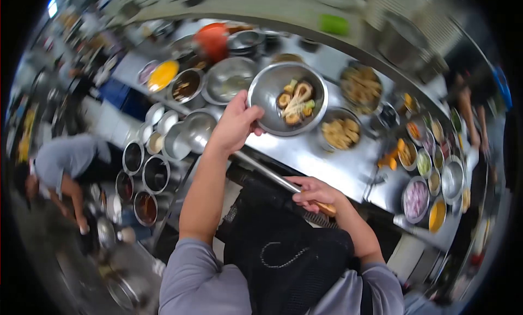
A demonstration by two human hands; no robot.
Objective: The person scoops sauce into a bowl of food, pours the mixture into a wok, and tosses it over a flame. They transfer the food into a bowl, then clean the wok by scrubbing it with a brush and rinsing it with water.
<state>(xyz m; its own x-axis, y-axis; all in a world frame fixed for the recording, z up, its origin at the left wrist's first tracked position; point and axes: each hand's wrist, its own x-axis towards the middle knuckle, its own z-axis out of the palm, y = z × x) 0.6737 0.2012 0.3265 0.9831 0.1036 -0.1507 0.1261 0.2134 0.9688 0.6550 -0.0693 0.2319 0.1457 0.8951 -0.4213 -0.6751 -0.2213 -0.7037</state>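
- My left hand (237, 121) pinches the near-left rim of the food (297, 103) bowl (267, 94).
- My right hand (316, 194) is closed round the tool (269, 173), its shaft slanting leftward, nearer me than the bowl.

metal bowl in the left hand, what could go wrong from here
The left hand grips the metal bowl at one side, so it could tip and spill the food. It might also knock the nearby yellow chunks. The long tool in the right hand could catch the counter edge.
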